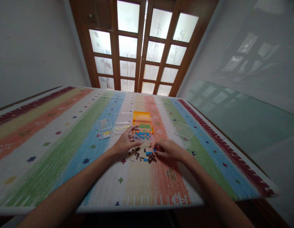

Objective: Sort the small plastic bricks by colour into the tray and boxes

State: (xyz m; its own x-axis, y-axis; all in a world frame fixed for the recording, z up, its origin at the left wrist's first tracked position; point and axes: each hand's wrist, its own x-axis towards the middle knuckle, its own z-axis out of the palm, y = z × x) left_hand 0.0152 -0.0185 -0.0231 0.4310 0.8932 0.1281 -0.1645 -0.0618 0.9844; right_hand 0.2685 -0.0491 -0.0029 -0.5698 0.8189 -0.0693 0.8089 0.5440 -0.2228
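My left hand (125,144) is at the left side of a clear plastic box (150,139) holding blue toy bricks (142,135). Its fingers are spread, the thumb at the box's near side and the forefinger at its far corner; whether they press on it I cannot tell. My right hand (169,150) is closed in a pinch at the right edge of a loose pile, with a small blue brick (154,150) showing at its fingertips. Dark brown bricks (150,157) and a few blue ones (145,160) lie scattered on the cloth between the hands.
Behind the blue bricks stands an orange box (141,114) with green pieces (145,126). To the left are clear boxes with cream pieces (122,128) and yellow pieces (107,133). A clear lidded box (181,140) lies open at right. A striped tablecloth (73,158) covers the table.
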